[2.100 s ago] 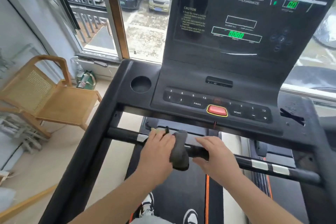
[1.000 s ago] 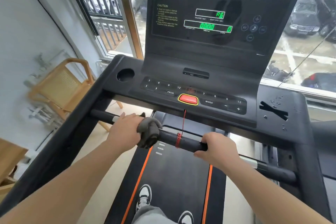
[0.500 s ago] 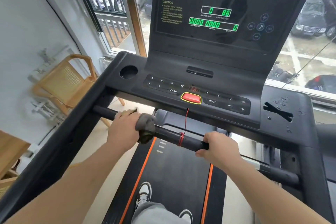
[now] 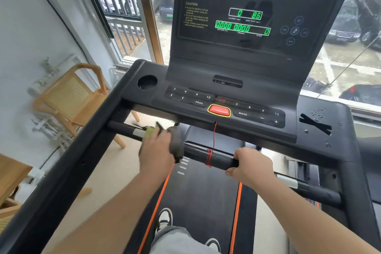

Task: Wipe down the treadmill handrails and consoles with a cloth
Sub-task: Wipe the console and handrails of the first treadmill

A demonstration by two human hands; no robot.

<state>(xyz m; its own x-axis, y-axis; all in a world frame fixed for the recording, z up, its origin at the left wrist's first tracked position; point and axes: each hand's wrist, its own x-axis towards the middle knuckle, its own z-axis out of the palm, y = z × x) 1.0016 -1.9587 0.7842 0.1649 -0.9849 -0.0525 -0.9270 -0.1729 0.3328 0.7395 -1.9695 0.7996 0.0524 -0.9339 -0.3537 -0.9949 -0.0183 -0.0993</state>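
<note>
A black crossbar handrail point(image 4: 218, 157) runs across the treadmill below the console point(image 4: 226, 107). My left hand point(image 4: 157, 151) grips a grey cloth point(image 4: 176, 143) wrapped around the left part of the bar; a green-yellow edge of the cloth shows past my fingers, and the hand is blurred. To the right, my right hand point(image 4: 252, 166) grips the same bar. A red safety cord point(image 4: 213, 142) hangs from the red stop button point(image 4: 219, 110) and is wound on the bar between my hands. The lit display panel point(image 4: 247, 16) stands upright above.
A round cup holder point(image 4: 147, 82) sits at the console's left, and water drops lie on its right tray point(image 4: 317, 121). A wooden cane chair point(image 4: 70, 97) stands to the left by the wall. Windows lie behind. My shoes point(image 4: 165, 218) stand on the belt.
The view shifted from the console's right to its left. My left hand slid the cloth leftward along the bar, away from my right hand; the display lit up more readouts.
</note>
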